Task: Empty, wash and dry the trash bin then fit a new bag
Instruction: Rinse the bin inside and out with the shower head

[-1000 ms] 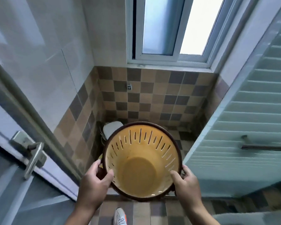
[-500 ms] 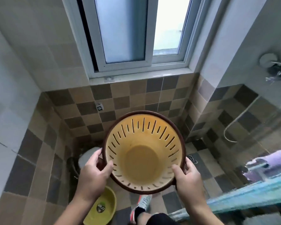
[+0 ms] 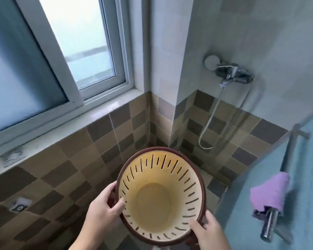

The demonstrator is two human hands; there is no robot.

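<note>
I hold a round trash bin (image 3: 154, 202) in front of me, its mouth turned up towards the camera. It is yellow inside with slotted walls and has a dark brown rim. Nothing lies inside it. My left hand (image 3: 103, 213) grips the rim on the left, thumb inside the bin. My right hand (image 3: 209, 233) grips the lower right rim, fingers curled over the edge. The bin's outer side and base are hidden.
A shower tap (image 3: 231, 73) with a hose (image 3: 209, 121) hangs on the right wall. A purple cloth (image 3: 269, 193) is draped over a metal bar (image 3: 285, 170) on the blue door at the right. A window (image 3: 49, 56) sits above checked brown tiles.
The view has swung right, from the doorway and window wall to the shower corner. The bin stays in both hands, now tilted slightly and lower in view.
</note>
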